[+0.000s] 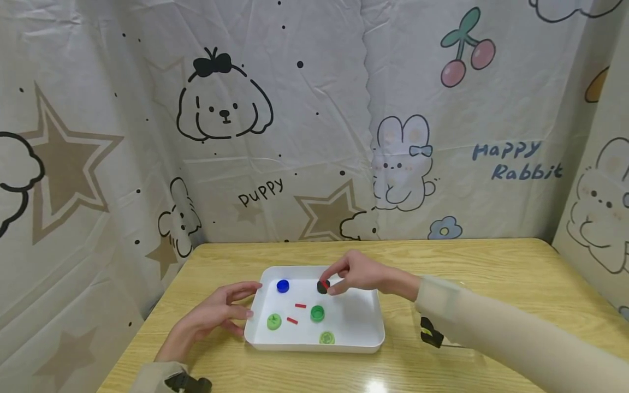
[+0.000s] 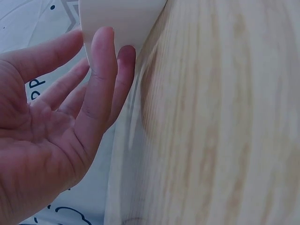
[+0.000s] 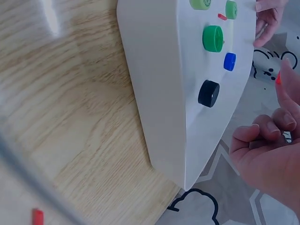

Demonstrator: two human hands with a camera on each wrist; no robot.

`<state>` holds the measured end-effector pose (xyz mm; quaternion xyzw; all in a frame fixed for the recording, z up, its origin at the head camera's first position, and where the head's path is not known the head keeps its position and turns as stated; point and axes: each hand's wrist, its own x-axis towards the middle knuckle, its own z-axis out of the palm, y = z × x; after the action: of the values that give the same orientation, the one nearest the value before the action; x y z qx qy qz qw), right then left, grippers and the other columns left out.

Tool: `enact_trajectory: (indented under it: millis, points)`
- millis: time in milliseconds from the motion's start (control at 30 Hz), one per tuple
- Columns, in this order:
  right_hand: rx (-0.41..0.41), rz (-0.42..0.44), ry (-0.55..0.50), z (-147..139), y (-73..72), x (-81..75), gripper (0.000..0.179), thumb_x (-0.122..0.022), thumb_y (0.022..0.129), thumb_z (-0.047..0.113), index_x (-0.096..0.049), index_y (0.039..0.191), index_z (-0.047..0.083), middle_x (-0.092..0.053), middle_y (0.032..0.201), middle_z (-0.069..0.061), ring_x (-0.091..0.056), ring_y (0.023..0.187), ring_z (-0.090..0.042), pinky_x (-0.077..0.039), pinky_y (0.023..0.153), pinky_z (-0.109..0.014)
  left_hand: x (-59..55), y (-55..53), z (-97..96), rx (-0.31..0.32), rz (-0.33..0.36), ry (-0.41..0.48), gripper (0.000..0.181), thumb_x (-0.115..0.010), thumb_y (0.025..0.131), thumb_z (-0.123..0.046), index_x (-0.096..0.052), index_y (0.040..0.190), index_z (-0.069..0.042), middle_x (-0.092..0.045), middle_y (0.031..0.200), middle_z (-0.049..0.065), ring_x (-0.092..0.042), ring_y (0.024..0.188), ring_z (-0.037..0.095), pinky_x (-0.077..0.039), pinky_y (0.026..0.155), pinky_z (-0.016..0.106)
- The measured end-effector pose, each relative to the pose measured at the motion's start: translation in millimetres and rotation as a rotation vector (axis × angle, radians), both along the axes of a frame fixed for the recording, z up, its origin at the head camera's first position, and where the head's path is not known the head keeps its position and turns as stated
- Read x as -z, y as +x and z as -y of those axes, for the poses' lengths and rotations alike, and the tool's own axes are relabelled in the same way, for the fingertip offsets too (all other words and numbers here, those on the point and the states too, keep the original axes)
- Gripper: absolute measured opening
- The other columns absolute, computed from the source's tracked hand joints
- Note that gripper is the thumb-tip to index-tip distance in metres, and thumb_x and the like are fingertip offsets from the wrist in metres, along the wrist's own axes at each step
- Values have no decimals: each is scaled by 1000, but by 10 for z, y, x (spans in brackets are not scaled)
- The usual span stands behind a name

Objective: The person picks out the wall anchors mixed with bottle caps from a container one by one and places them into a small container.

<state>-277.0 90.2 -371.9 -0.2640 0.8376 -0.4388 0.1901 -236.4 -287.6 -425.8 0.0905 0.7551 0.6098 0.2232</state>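
Observation:
My right hand [image 1: 363,271] pinches a short red stick [image 3: 278,78] between thumb and forefinger, over the far part of a white tray [image 1: 354,327]. A black bottle cap [image 3: 209,93] stands in the tray; in the head view the stick overlaps it. My left hand [image 1: 218,311] is at the tray's left side, fingertips right at the outer wall [image 2: 122,23]. Also in the tray lie a blue cap [image 1: 282,286], a green cap [image 1: 317,313], two light green round pieces, one at the left [image 1: 274,322] and one in front [image 1: 326,338], and two red sticks [image 1: 292,321].
The tray stands on a wood-grain table [image 1: 236,371]. To its right, partly behind the right forearm, is a clear container [image 1: 457,355]. Another red stick [image 3: 37,216] shows past a clear rim in the right wrist view. A printed curtain [image 1: 324,136] hangs behind the table.

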Motion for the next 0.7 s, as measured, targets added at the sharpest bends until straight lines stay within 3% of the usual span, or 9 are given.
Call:
enact_trajectory:
  millis: [133,233,533,700]
  points:
    - [25,-1,-12,-109,45,-43,29,-87,86,13,-83,115,11,-71,96,5,-55,97,-22,-46,88,-38,-2,-1,-5,-4,2,0,75,-76,92,-3,-41,159,1,-27,167,30,-68,114,33,-65,70,49]
    - [44,1,-22,-196,74,-68,29,-87,85,14,-83,114,12,-54,80,4,-44,83,-19,-37,75,-34,1,-4,-4,-2,5,3,76,-76,92,-3,-41,159,1,-27,167,29,-68,114,33,-65,70,49]
    - [101,15,-45,-462,176,-121,29,-88,86,16,-83,115,16,-55,81,5,-49,92,-20,-44,82,-35,1,1,8,-2,10,7,76,-75,92,-2,-39,159,2,-27,167,30,-68,113,33,-65,69,47]
    - [126,11,-75,-635,260,-151,30,-88,86,16,-82,116,13,-41,72,6,-42,78,-17,-43,78,-34,-1,0,4,0,8,2,76,-75,92,-3,-40,159,2,-28,167,30,-68,113,33,-65,69,46]
